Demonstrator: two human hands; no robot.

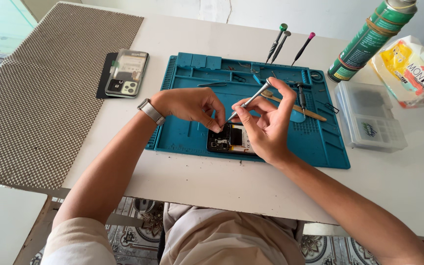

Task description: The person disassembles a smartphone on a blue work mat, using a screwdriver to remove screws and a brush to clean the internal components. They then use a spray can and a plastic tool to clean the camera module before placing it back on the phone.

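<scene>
At frame centre I see my right hand (266,122) gripping a slim silver metal screwdriver (248,101) over the opened black phone (227,138), my left hand (190,105) pinched closed at its upper edge.

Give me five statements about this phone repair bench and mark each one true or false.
1. The right hand holds a slim metal screwdriver. True.
2. The opened phone lies on a red mat. False: it lies on the blue work mat.
3. The left hand wears a wrist band. True.
4. The green spray can lies flat on the mat. False: it stands off the mat, on the white table, at the far right.
5. Three spare screwdrivers lie beyond the mat's far edge. True.
</scene>
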